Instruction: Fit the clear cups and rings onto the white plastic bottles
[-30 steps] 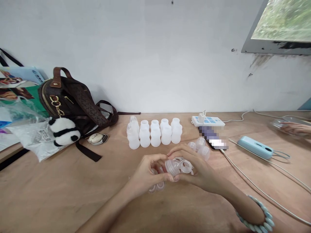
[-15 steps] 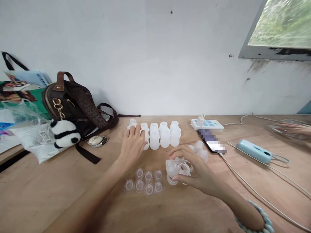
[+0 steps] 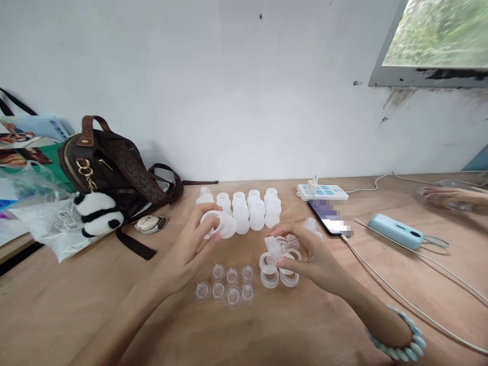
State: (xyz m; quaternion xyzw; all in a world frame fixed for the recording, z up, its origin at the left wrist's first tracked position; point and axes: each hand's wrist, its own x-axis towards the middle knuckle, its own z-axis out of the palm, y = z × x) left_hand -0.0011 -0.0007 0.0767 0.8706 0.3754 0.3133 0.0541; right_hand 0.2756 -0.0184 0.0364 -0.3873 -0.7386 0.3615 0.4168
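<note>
My left hand (image 3: 190, 244) is closed around a small white baby bottle (image 3: 225, 225), tilted with its open mouth toward the left. In my right hand (image 3: 307, 254) is a bottle ring with a clear nipple (image 3: 274, 248), turned on its side and pinched between thumb and fingers. Below it lie several white rings (image 3: 288, 279) on the table. Between my forearms rest clear nipples (image 3: 233, 277) in two rows. Open white bottles (image 3: 256, 216) stand in rows just behind the held bottle. One bottle with a clear cap (image 3: 205, 194) stands at their left end.
Clear domed caps (image 3: 313, 229) lie beyond my right hand. A phone (image 3: 324, 217), power strip (image 3: 324, 192), blue power bank (image 3: 396, 231) and cables are to the right. A backpack (image 3: 114, 168), panda toy (image 3: 99, 216) and mouse (image 3: 148, 224) sit left. Another person's hand (image 3: 450, 195) is far right.
My left hand has lifted a bottle from the left of the rows, bringing it nearer and tilting it. My right hand has turned the ring with the nipple on its side.
</note>
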